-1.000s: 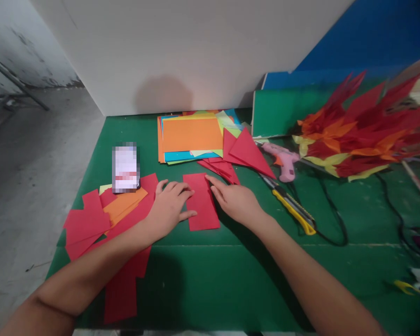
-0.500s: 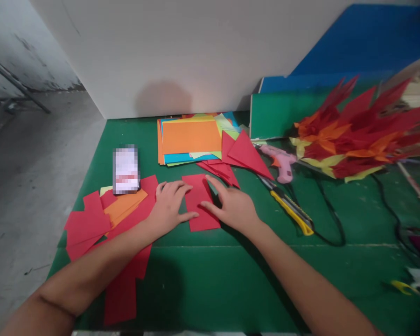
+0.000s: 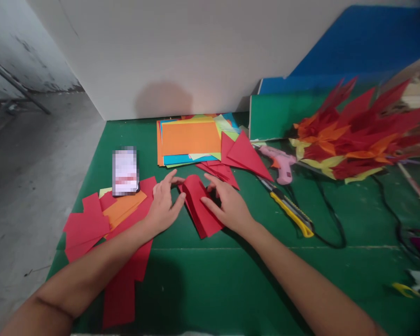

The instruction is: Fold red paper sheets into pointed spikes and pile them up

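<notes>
A red paper rectangle point(image 3: 200, 205) lies on the green table point(image 3: 231, 280), its far end curled up off the surface. My left hand point(image 3: 164, 203) pinches the paper's lifted far-left corner between thumb and fingers. On the paper's right side rests my right hand point(image 3: 229, 207), thumb on top of the sheet and fingers behind its raised edge. Both forearms reach in from the near edge.
Red and orange offcuts point(image 3: 105, 224) lie at the left, with a phone point(image 3: 125, 171) on them. Behind are a stack of coloured sheets point(image 3: 191, 137) and red triangles point(image 3: 245, 151). A pink glue gun point(image 3: 282, 163), a yellow utility knife point(image 3: 290, 210), black cords and a red-orange paper spray point(image 3: 360, 133) fill the right.
The red paper lay flat under both hands. Now its far end is lifted and curling toward me, and the sheet has turned slightly clockwise. My left hand has closed on its corner.
</notes>
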A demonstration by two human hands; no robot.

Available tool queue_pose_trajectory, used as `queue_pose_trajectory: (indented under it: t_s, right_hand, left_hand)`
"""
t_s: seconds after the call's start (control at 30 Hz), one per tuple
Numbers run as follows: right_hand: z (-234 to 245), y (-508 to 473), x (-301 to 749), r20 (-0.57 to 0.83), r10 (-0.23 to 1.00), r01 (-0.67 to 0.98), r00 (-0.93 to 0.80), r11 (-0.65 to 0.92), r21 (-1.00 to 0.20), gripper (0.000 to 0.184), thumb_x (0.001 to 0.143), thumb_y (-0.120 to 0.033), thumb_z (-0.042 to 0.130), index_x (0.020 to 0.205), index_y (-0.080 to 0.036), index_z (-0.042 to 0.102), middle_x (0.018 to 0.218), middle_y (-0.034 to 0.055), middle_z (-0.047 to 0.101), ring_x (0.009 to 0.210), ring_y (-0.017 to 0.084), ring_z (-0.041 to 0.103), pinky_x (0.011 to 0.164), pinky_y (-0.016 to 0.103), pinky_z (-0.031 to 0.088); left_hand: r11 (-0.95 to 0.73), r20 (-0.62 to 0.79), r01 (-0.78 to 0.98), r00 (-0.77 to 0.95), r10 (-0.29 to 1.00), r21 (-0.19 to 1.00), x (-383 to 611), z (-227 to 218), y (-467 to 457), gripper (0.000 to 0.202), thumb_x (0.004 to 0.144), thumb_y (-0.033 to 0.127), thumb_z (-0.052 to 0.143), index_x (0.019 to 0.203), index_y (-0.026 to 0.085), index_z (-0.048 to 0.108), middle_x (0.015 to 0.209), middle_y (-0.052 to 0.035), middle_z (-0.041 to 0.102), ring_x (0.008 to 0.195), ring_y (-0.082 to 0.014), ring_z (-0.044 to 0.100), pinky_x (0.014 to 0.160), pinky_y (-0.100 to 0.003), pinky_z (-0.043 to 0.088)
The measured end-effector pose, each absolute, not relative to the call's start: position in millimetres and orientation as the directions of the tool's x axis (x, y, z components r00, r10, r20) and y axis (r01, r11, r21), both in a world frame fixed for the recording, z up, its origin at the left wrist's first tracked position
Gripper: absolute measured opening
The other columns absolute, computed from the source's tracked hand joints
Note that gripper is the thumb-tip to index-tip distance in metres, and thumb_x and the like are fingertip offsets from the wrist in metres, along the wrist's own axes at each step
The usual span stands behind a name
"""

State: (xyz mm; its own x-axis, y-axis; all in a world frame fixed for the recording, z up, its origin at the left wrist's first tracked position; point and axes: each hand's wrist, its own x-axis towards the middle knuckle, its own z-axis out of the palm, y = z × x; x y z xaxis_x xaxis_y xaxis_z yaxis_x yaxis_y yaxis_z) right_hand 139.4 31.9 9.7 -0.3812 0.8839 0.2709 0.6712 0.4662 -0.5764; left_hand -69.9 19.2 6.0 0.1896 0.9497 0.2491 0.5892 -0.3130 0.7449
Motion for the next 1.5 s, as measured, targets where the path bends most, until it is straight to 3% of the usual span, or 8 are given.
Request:
queue_pose_trajectory:
  t_s: [0.17, 0.33, 0.5, 0.63, 0.77, 0.93, 1.17, 1.5]
  right_hand:
    - [14.2, 25.5, 138.3, 0.208, 0.899, 0.535, -0.387, 0.402, -0.743, 0.074, 0.085, -0.058, 0.048, 0.144, -0.02, 0.026, 0.103, 0.0105, 0.065, 0.078, 0.022, 0.06, 0.071, 0.037, 0.05]
    - [19.4, 22.1, 140.2, 0.101, 0.906, 0.405, -0.411, 0.281, -0.87, 0.095, 0.075, -0.067, 0.057, 0.148, -0.022, 0.016, 0.103, 0.0111, 0.065, 0.079, 0.025, 0.063, 0.07, 0.039, 0.051]
    - [16.9, 30.5, 147.7, -0.018, 0.94, 0.22, -0.341, 0.061, -0.974, 0.085, 0.08, -0.067, 0.049, 0.146, -0.02, 0.021, 0.105, 0.0126, 0.063, 0.085, 0.025, 0.063, 0.075, 0.04, 0.051]
    - [20.9, 34.7, 149.9, -0.131, 0.925, 0.16, -0.356, -0.077, -0.984, 0.08, 0.079, -0.06, 0.056, 0.142, -0.023, 0.024, 0.102, 0.0104, 0.063, 0.078, 0.02, 0.062, 0.071, 0.037, 0.051]
    - [31.5, 35.1, 149.4, -0.197, 0.921, 0.237, -0.337, -0.12, -0.964, 0.073, 0.079, -0.056, 0.058, 0.138, -0.021, 0.031, 0.093, 0.0067, 0.062, 0.079, 0.02, 0.06, 0.069, 0.036, 0.051]
    - [27.4, 36.3, 148.0, -0.113, 0.953, 0.326, -0.282, -0.016, -0.945, 0.057, 0.084, -0.053, 0.051, 0.129, -0.019, 0.044, 0.091, 0.006, 0.064, 0.081, 0.021, 0.061, 0.078, 0.039, 0.05]
    - [3.1, 38.5, 146.1, 0.111, 0.991, 0.457, -0.079, 0.135, -0.879, 0.03, 0.079, -0.038, 0.061, 0.102, -0.019, 0.063, 0.089, 0.0058, 0.069, 0.075, 0.018, 0.064, 0.07, 0.034, 0.053]
    - [5.2, 37.9, 145.6, 0.347, 0.927, 0.66, -0.139, 0.348, -0.666, 0.019, 0.086, -0.03, 0.055, 0.098, -0.022, 0.067, 0.089, 0.0051, 0.071, 0.078, 0.02, 0.066, 0.069, 0.035, 0.053]
  left_hand:
    - [-0.426, 0.281, 0.477, 0.347, 0.895, 0.769, -71.8, 6.9, 18.0, 0.059, 0.091, 0.023, 0.043, 0.143, 0.025, 0.015, 0.129, -0.0126, 0.054, 0.122, -0.0217, 0.05, 0.102, -0.046, 0.036]
    - [-0.603, 0.263, 0.539, 0.577, 0.773, 0.588, -70.2, 18.0, 16.0, 0.049, 0.087, 0.027, 0.051, 0.134, 0.021, 0.039, 0.131, -0.0113, 0.056, 0.125, -0.0246, 0.048, 0.111, -0.052, 0.022]
    - [-0.679, 0.239, 0.584, 0.653, 0.718, 0.444, -68.5, 21.8, 13.1, 0.036, 0.083, 0.02, 0.048, 0.117, 0.022, 0.059, 0.125, -0.007, 0.061, 0.129, -0.0272, 0.045, 0.113, -0.058, 0.004]
    - [-0.695, 0.256, 0.603, 0.654, 0.712, 0.392, -68.0, 23.6, 12.1, 0.023, 0.079, 0.019, 0.049, 0.09, 0.02, 0.069, 0.099, -0.005, 0.069, 0.119, -0.0261, 0.053, 0.115, -0.056, 0.005]
    - [-0.697, 0.245, 0.602, 0.661, 0.709, 0.39, -66.8, 27.4, 11.7, 0.031, 0.085, 0.035, 0.051, 0.106, 0.018, 0.066, 0.098, -0.0071, 0.067, 0.103, -0.0234, 0.06, 0.114, -0.055, 0.013]
    - [-0.735, 0.166, 0.602, 0.727, 0.667, 0.313, -64.4, 25.5, 10.2, 0.046, 0.087, 0.052, 0.049, 0.117, 0.02, 0.062, 0.094, -0.008, 0.06, 0.096, -0.0231, 0.058, 0.109, -0.056, 0.025]
    - [-0.738, 0.178, 0.563, 0.737, 0.652, 0.372, -66.0, 17.5, 11.6, 0.045, 0.086, 0.047, 0.054, 0.123, 0.022, 0.059, 0.136, -0.0153, 0.047, 0.131, -0.0332, 0.038, 0.109, -0.059, 0.025]
    - [-0.719, 0.137, 0.54, 0.75, 0.647, 0.437, -68.2, 20.9, 18.4, 0.048, 0.084, 0.049, 0.057, 0.118, 0.015, 0.056, 0.121, -0.0135, 0.057, 0.132, -0.031, 0.038, 0.109, -0.048, 0.034]
